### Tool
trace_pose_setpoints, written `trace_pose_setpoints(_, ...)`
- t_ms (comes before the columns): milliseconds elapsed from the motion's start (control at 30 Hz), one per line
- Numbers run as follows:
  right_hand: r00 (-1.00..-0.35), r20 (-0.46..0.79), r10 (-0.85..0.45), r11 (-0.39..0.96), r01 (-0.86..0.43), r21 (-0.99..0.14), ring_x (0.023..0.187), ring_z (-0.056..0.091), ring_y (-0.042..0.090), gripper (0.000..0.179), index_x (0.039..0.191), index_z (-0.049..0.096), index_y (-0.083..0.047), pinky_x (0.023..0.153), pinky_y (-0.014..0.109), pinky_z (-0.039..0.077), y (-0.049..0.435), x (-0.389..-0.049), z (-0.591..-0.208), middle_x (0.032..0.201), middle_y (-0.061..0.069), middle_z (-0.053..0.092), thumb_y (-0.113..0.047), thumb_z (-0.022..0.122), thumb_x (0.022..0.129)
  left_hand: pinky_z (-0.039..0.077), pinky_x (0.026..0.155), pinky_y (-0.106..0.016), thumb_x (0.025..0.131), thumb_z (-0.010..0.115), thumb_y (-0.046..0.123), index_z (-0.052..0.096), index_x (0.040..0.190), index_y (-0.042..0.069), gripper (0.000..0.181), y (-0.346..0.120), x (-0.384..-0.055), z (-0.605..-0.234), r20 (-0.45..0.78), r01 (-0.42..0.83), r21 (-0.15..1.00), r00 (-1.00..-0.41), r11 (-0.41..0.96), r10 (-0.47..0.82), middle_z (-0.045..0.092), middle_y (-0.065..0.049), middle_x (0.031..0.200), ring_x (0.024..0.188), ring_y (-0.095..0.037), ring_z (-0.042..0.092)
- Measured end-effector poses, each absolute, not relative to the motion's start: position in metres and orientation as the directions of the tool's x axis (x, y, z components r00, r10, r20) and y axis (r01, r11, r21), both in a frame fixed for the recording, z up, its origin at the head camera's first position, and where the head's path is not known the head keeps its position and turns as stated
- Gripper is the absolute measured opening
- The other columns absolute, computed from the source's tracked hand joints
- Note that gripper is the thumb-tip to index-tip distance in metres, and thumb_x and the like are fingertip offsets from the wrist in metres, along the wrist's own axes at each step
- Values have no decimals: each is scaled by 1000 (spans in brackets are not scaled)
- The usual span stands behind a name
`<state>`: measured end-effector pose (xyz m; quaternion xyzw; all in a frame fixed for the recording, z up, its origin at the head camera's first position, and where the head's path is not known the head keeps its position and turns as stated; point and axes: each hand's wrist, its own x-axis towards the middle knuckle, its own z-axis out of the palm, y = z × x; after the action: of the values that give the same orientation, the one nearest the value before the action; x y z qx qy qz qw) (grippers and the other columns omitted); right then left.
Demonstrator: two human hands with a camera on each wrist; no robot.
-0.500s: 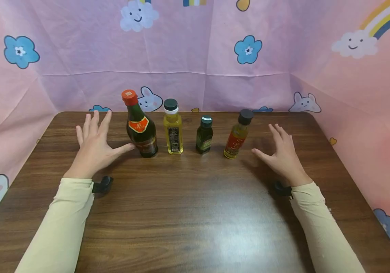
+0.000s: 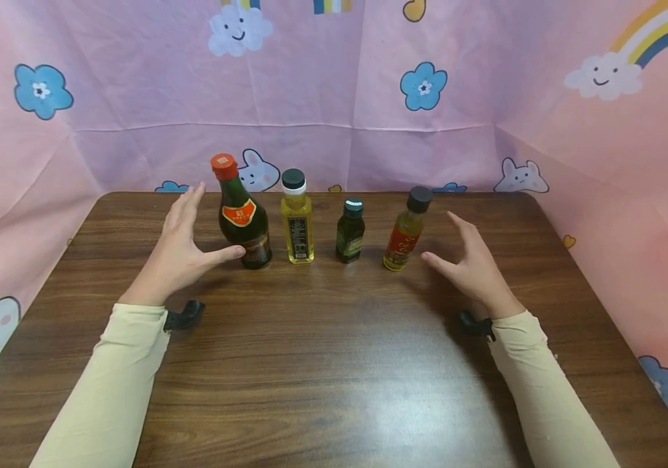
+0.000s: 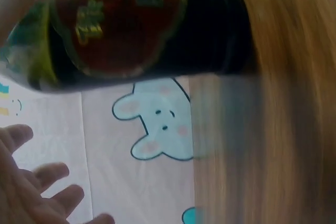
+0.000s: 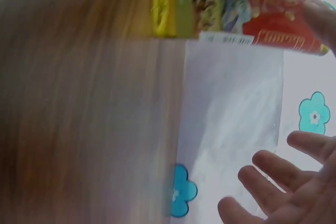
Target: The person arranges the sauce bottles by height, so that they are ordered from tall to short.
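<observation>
Four bottles would be several, standing in a row: at the left a tall dark bottle (image 2: 244,218) with a red cap and orange neck label, then a square bottle of yellow oil (image 2: 297,227) with a dark green cap. Right of them come a small dark green bottle (image 2: 350,233) and a black-capped oil bottle (image 2: 405,235) with a red label. My left hand (image 2: 177,253) spreads beside the tall bottle, its thumb overlapping the lower front; contact cannot be told. My right hand (image 2: 477,273) is spread just right of the red-labelled bottle (image 4: 236,11), apparently apart from it.
The bottles stand toward the back of a brown wooden table (image 2: 310,364). A pink and purple cloth (image 2: 322,91) with cartoon prints hangs behind and at the sides. Each wrist carries a black camera mount, such as the left mount (image 2: 184,316).
Both hands have moved inward: the left to the right, toward the tall dark bottle, the right to the left, toward the red-labelled bottle. The bottles have stayed in place.
</observation>
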<state>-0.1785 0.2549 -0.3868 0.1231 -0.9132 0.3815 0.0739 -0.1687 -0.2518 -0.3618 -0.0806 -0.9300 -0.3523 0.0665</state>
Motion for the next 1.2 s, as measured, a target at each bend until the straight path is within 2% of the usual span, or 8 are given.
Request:
trace_pose_setpoints(167, -965, 211, -153, 580, -261, -772, 149, 36, 37, 87, 160, 34, -10, 119, 60, 30, 242, -182, -383, 160, 19, 40, -32, 83, 90, 23, 115, -74, 81, 88, 45, 1, 166, 40, 121, -244, -167, -359, 173, 196, 727, -980, 658, 102, 11, -10, 172, 156, -37, 15)
trace_pose_setpoints(300, -963, 205, -174, 472, -264, -841, 147, 41, 37, 82, 159, 36, -14, 119, 56, 35, 228, -185, -380, 158, 16, 44, -24, 82, 92, 30, 117, -64, 83, 89, 35, 7, 167, 34, 117, -236, -167, -364, 189, 223, 789, -975, 573, 120, 28, -13, 164, 151, -33, 28)
trace_pose_setpoints(367, -963, 204, -178, 436, -263, -861, 142, 47, 39, 79, 158, 38, -15, 116, 56, 39, 221, -187, -380, 155, 16, 47, -23, 81, 92, 32, 118, -61, 84, 89, 30, 10, 168, 29, 115, -232, -168, -367, 201, 238, 811, -971, 535, 128, 33, -13, 161, 148, -31, 32)
trace_pose_setpoints(533, -962, 231, -148, 376, -270, -886, 132, 57, 39, 67, 152, 46, -13, 108, 54, 48, 207, -188, -381, 146, 17, 54, -19, 79, 94, 37, 116, -57, 87, 87, 25, 12, 167, 28, 110, -224, -170, -372, 187, 217, 860, -976, 462, 111, 35, -14, 159, 145, -34, 39)
trace_pose_setpoints(733, -950, 300, -84, 360, -310, -880, 125, 62, 33, 53, 144, 56, -8, 106, 52, 50, 198, -186, -384, 136, 15, 61, -15, 77, 96, 44, 111, -56, 88, 86, 29, 13, 167, 28, 108, -220, -170, -374, 153, 173, 878, -985, 446, 80, 38, -15, 157, 139, -38, 47)
trace_pose_setpoints(933, -940, 337, -61, 363, -335, -870, 123, 63, 34, 51, 142, 58, -8, 105, 50, 51, 196, -185, -386, 133, 16, 63, -13, 77, 95, 43, 112, -58, 88, 85, 34, 16, 167, 24, 105, -218, -169, -377, 166, 166, 871, -985, 463, 40, 40, -14, 156, 138, -36, 48)
trace_pose_setpoints(1100, -928, 370, -51, 383, -360, -850, 119, 66, 35, 47, 138, 62, -6, 102, 49, 53, 196, -187, -387, 132, 17, 66, -10, 78, 93, 41, 112, -59, 89, 84, 34, 24, 164, 15, 98, -216, -168, -378, 181, 163, 866, -983, 472, 7, 44, -18, 152, 136, -38, 50)
trace_pose_setpoints(1200, -927, 373, -41, 386, -359, -850, 118, 67, 34, 47, 137, 64, -7, 101, 48, 54, 196, -188, -388, 131, 17, 67, -10, 79, 93, 42, 112, -59, 89, 84, 33, 25, 163, 14, 96, -216, -168, -379, 182, 159, 866, -983, 474, -2, 45, -18, 152, 135, -39, 51)
